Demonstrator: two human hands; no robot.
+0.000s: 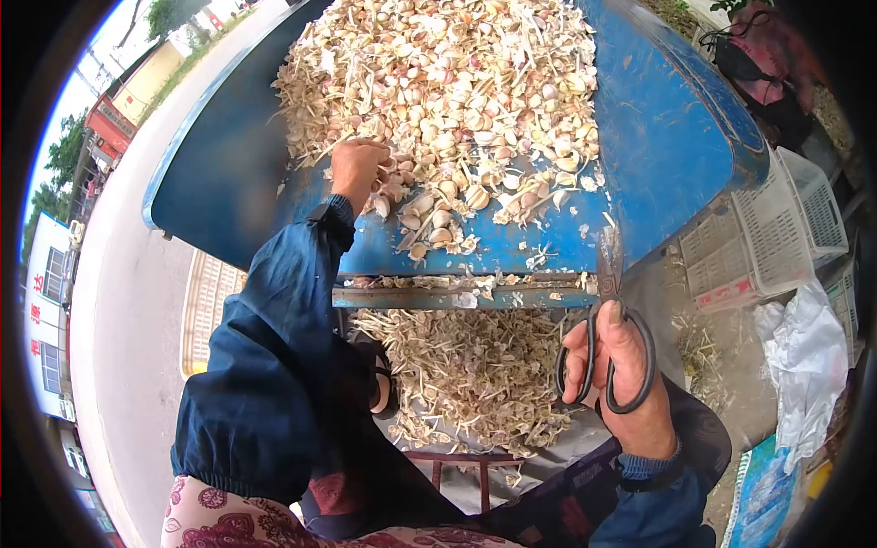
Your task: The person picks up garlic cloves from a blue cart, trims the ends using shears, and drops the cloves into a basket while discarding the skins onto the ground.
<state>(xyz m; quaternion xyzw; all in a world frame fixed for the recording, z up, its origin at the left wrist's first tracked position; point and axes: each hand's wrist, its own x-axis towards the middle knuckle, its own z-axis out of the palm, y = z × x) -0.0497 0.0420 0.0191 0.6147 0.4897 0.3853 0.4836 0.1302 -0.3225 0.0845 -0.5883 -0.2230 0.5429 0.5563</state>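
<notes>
A heap of loose garlic cloves (448, 82) mixed with dry stalks and skins fills the blue metal tray (662, 128) in front of me. My left hand (359, 171) is at the near left edge of the heap, its fingers curled in among the cloves. The fingertips are turned away, so what they pinch is hidden. In my right hand (630, 361), by the tray's near right edge, is a pair of scissors (609, 260) with black loop handles. Their blades point away from me and look closed. Several cloves and bits of skin lie scattered near the tray's front lip.
Garlic skins and stalks (475, 384) are piled below the tray, between my legs. To the right stand white plastic crates (749, 233) and a white plastic bag (806, 361). A pale crate (212, 301) sits at left, beside the road (128, 301).
</notes>
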